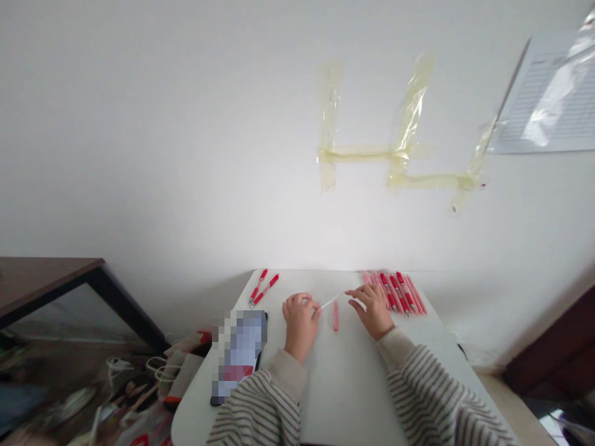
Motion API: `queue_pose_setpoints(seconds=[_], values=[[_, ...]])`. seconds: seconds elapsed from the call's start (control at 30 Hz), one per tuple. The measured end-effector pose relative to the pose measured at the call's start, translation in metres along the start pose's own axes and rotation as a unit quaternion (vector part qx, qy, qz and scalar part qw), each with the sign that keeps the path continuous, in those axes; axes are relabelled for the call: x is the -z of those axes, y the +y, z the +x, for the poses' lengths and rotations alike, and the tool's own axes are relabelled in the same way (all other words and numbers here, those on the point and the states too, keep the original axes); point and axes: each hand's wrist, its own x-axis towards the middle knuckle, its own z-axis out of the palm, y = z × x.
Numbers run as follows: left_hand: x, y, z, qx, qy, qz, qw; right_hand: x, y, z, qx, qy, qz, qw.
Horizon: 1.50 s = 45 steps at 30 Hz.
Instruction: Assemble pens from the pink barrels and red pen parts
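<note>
My left hand and my right hand rest on a small white table, each pinching one end of a thin white pen refill that spans between them. A pink pen barrel lies on the table just below the refill, between the hands. Right beside my right hand is a row of several red and pink pens. Two red pens lie at the table's far left corner.
A phone with a blurred screen lies on the table's left side. A dark wooden table and floor clutter with cables sit to the left. The white wall ahead carries yellowed tape strips and a paper sheet.
</note>
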Motion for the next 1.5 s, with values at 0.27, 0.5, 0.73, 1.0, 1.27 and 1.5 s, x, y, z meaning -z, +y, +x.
queue_pose_setpoints(seconds=[0.27, 0.5, 0.73, 1.0, 1.27, 1.5], values=[[-0.003, 0.005, -0.003, 0.003, 0.036, -0.006, 0.999, 0.001, 0.0, 0.0, -0.013, 0.005, 0.001, 1.0], [0.0, 0.019, -0.01, 0.008, -0.011, -0.008, 1.0, 0.003, -0.001, 0.0, -0.022, 0.01, -0.002, 1.0], [0.0, 0.019, -0.012, 0.01, -0.042, 0.024, 0.999, 0.001, 0.0, -0.001, -0.022, 0.005, -0.012, 1.0], [-0.002, 0.019, -0.014, 0.018, -0.073, 0.043, 0.996, 0.0, 0.001, -0.002, -0.025, -0.005, -0.012, 1.0], [0.002, 0.021, -0.014, 0.037, -0.078, 0.048, 0.995, -0.001, 0.002, -0.002, -0.024, -0.006, -0.007, 1.0], [0.002, 0.019, -0.014, 0.033, -0.07, 0.049, 0.996, 0.001, 0.001, -0.002, -0.025, -0.002, 0.001, 1.0]])
